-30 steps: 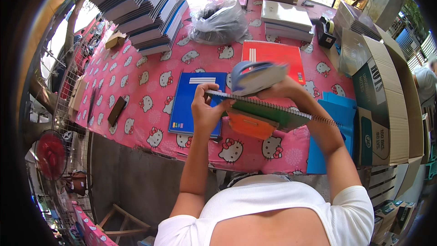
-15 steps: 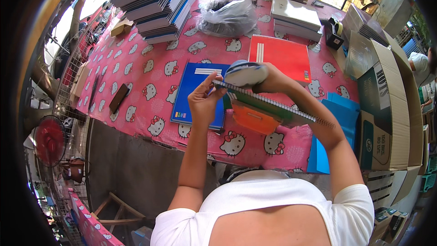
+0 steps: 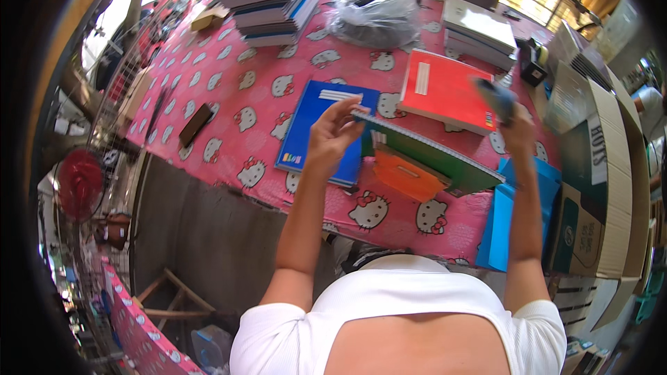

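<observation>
My left hand (image 3: 332, 132) pinches the left end of the spiral edge of a green notebook (image 3: 469, 173), which stands on its long side with the spiral uppermost. An orange piece (image 3: 410, 177) with a slot leans at its near face. To the right, my right hand (image 3: 520, 135) is raised with its fingers round a dark blue-grey hand tool (image 3: 499, 101), smeared by motion, so its exact kind does not show. A blue notebook (image 3: 313, 125) lies flat left of the green one, partly behind my left hand. Beyond lies a red notebook (image 3: 448, 87).
Tall notebook stacks (image 3: 278, 7) stand at the back left, beside a plastic bag (image 3: 375, 17) of dark items. White notebooks (image 3: 479, 24) and a black tape dispenser (image 3: 533, 62) are at back right. Blue sheets (image 3: 497, 226) lie near an open cardboard box (image 3: 583, 215). A brown block (image 3: 196, 125) lies left.
My right hand has swung away to the right from the notebook's spiral edge, carrying the tool. My left hand keeps its grip at the left end. The view has shifted slightly.
</observation>
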A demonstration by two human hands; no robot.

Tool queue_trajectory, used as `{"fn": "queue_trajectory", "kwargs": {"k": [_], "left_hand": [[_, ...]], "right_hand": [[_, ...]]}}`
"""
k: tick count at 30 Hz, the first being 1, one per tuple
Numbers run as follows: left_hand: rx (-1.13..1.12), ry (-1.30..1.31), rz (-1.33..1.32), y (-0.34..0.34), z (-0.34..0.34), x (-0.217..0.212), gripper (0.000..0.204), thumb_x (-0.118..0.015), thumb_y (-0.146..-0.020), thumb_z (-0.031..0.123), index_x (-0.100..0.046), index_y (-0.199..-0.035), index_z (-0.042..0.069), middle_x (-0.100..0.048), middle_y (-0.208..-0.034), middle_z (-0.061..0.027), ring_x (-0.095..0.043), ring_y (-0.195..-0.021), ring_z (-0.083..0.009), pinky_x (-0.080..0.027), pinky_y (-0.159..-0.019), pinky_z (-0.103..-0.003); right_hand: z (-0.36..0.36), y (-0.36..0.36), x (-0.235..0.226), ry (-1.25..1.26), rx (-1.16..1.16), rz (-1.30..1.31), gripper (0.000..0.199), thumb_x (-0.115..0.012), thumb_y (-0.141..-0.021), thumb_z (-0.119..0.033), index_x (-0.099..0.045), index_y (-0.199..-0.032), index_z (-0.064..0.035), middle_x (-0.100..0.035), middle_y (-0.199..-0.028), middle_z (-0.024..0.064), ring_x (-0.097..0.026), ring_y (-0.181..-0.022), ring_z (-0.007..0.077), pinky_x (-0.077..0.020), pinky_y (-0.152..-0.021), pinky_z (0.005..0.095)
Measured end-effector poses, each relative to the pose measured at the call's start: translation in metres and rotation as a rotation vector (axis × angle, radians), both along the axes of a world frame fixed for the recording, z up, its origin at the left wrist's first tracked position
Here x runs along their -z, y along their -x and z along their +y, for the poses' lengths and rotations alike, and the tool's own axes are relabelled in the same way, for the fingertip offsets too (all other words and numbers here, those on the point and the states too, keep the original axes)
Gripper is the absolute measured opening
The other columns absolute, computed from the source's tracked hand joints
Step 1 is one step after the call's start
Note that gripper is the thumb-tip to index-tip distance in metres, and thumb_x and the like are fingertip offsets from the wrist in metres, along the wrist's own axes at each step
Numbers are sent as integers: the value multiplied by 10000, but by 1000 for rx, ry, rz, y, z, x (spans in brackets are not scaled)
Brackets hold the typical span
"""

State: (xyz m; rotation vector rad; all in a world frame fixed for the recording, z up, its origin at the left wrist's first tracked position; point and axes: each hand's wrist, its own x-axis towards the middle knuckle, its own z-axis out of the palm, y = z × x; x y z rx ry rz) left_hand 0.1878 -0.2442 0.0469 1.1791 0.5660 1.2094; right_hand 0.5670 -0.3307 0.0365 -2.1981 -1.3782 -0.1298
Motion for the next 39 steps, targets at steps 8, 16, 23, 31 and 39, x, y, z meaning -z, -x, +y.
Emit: {"fn": "queue_trajectory", "kwargs": {"k": [8, 16, 23, 31, 39], "left_hand": [[127, -108, 46, -22, 34, -5, 170, -731, -797, 45, -625, -929, 30, -674, -937, -84, -629, -879, -122, -500, -800, -255], [-661, -1086, 218, 16, -39, -155, 154, -694, -806, 1, -609, -935, 8, -671, -919, -133, -660, -724, -200, -553, -691, -289], [-67, -931, 497, -29, -103, -78, 74, -711, -763, -32, -677, -809, 14, -692, -865, -105, -676, -804, -232, -555, -702, -304], [-103, -620, 489, -48, -113, -13, 195, -797, -688, -5, -657, -820, -33, -671, -982, -154, -670, -858, -175, -548, -705, -254], [-150, -630, 496, -52, -118, -9, 179, -792, -694, -8, -668, -820, -28, -693, -935, -125, -677, -800, -158, -545, -666, -243]], "right_hand": [[-130, -72, 65, 301, 227, -127, 539, -757, -737, -252, -528, -1186, -61, -554, -1217, 165, -536, -1122, 352, -453, -903, 439], [-212, -2, 47, 69, 174, -163, 488, -720, -789, -292, -536, -1160, -33, -492, -1231, 187, -484, -1144, 370, -396, -966, 427], [-231, 21, 103, 227, 243, -157, 563, -591, -862, -433, -505, -1295, -82, -445, -1337, 176, -375, -1271, 330, -237, -1061, 559], [-192, -11, 98, 409, 299, -7, 486, -538, -914, -368, -466, -1355, -177, -404, -1379, 158, -315, -1321, 325, -223, -1043, 634], [-197, 16, 69, 230, 315, -117, 447, -579, -895, -318, -507, -1291, -125, -524, -1184, 111, -466, -1145, 308, -290, -991, 583]]}}
